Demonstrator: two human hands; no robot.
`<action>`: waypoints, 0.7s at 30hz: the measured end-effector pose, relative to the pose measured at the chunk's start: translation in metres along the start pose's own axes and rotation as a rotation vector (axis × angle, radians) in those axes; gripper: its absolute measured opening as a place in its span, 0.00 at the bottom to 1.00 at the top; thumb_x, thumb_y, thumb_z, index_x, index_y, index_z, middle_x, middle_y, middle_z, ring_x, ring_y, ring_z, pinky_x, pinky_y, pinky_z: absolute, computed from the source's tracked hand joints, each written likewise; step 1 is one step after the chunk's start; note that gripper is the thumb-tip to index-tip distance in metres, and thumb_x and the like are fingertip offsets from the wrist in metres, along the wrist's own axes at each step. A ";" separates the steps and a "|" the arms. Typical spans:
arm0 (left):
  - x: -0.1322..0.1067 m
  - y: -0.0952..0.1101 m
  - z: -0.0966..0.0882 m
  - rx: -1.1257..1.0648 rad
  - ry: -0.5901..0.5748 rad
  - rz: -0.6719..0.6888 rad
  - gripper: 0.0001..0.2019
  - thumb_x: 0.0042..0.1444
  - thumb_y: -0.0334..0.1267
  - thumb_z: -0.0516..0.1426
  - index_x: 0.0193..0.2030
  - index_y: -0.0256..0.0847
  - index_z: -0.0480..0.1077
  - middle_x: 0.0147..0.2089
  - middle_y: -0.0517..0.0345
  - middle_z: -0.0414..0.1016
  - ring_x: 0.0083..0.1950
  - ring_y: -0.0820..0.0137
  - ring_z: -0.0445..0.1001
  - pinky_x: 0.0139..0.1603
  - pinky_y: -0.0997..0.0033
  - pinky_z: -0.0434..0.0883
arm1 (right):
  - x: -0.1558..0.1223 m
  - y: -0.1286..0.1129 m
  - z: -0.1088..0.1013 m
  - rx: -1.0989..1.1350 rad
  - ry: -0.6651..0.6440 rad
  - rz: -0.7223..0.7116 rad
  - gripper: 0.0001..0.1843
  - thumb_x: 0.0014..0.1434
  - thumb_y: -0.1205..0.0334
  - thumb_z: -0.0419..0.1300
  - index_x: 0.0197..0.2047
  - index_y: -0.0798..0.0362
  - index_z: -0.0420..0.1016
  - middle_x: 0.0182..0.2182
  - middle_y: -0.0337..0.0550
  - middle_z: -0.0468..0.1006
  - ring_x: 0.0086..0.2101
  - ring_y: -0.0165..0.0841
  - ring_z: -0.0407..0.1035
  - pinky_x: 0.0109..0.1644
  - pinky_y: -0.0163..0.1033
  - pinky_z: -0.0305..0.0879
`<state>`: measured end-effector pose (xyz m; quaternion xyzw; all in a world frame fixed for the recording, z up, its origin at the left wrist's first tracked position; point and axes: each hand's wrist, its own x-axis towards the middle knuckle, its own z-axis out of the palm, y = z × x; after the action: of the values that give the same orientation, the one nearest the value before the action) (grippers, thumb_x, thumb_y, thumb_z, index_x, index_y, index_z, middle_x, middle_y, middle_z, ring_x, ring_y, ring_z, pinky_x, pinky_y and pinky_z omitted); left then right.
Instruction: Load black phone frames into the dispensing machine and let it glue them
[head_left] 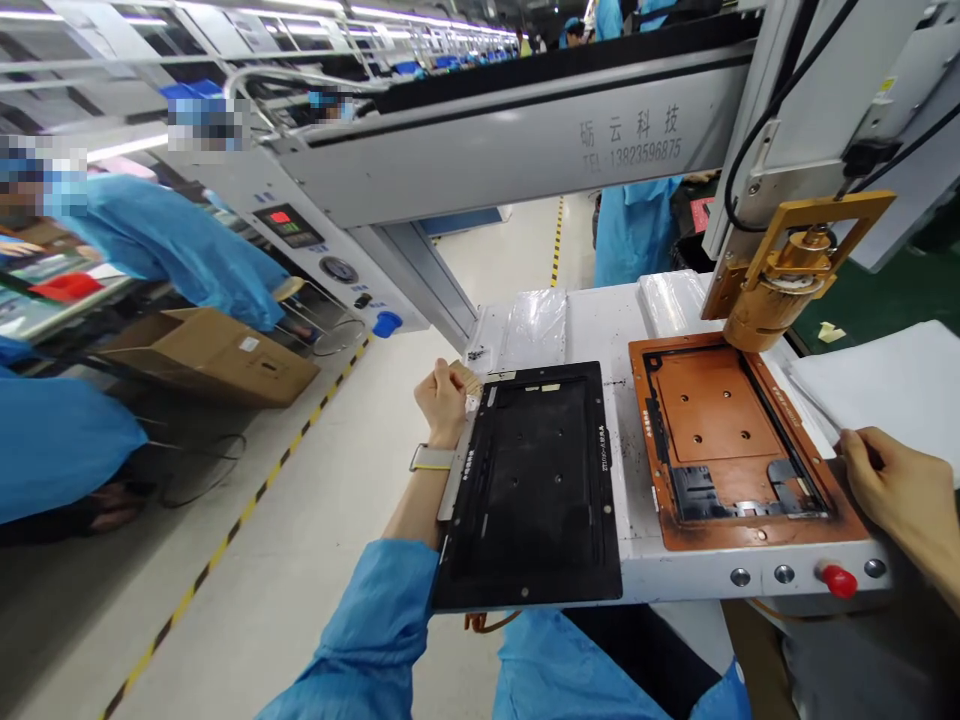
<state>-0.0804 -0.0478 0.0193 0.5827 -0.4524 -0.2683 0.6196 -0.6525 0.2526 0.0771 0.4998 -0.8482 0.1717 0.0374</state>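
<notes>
My left hand [441,400], with a banded wrist, is curled closed at the upper left corner of a black plate fixture [536,480]; whatever its fingers hold is hidden. To the right lies an orange-brown fixture [757,535] with a recessed bed, holding black pieces [701,490] along its lower edge. My right hand [896,490] is closed beside that fixture's right edge, near the white sheets [892,380]. I cannot make out anything in its fingers. A brass-coloured machine head [780,290] hangs over the orange fixture's top edge.
The white machine bed carries two clear-wrapped pads [536,328] at the back. Its front edge has metal buttons [784,574] and a red knob [838,580]. A grey crossbeam [525,150] spans above. At left are a cardboard box [214,355] and people in blue clothing.
</notes>
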 end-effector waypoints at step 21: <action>-0.011 0.026 0.000 0.036 -0.003 -0.148 0.24 0.74 0.45 0.51 0.24 0.40 0.63 0.18 0.59 0.60 0.19 0.74 0.57 0.23 0.70 0.53 | -0.006 -0.008 0.007 -0.057 -0.013 -0.135 0.27 0.74 0.39 0.42 0.35 0.51 0.66 0.25 0.47 0.69 0.26 0.41 0.64 0.36 0.41 0.44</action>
<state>-0.0908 -0.0339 0.0421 0.6250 -0.4137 -0.3060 0.5870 -0.6416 0.2519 0.0710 0.5554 -0.8174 0.1412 0.0578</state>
